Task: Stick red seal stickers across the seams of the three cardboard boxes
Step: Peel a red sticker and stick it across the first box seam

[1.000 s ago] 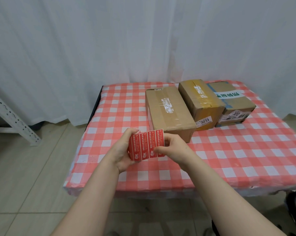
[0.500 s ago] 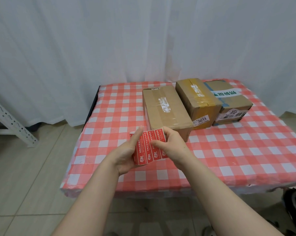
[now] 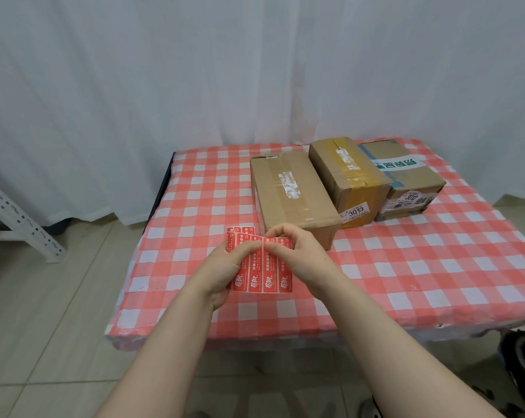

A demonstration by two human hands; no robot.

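Both hands hold a sheet of red seal stickers (image 3: 262, 273) above the checked tablecloth, in front of the boxes. My left hand (image 3: 225, 271) grips the sheet's left side, thumb on its face. My right hand (image 3: 303, 253) pinches the sheet's top edge near the middle. Three cardboard boxes stand in a row behind: a plain brown box (image 3: 291, 191) nearest, a yellow-taped box (image 3: 345, 176) marked 3013 in the middle, and a blue-taped box (image 3: 406, 173) with a green-and-white label at the right.
The table (image 3: 406, 267) has a red-and-white checked cloth and stands against a white curtain (image 3: 255, 70). A white metal rack leg (image 3: 17, 218) stands on the tiled floor at the left. A dark object (image 3: 523, 357) shows at the lower right.
The sticker sheet has turned flatter and lower in my hands. My right fingers have moved from its right side to its top edge. The boxes have not moved.
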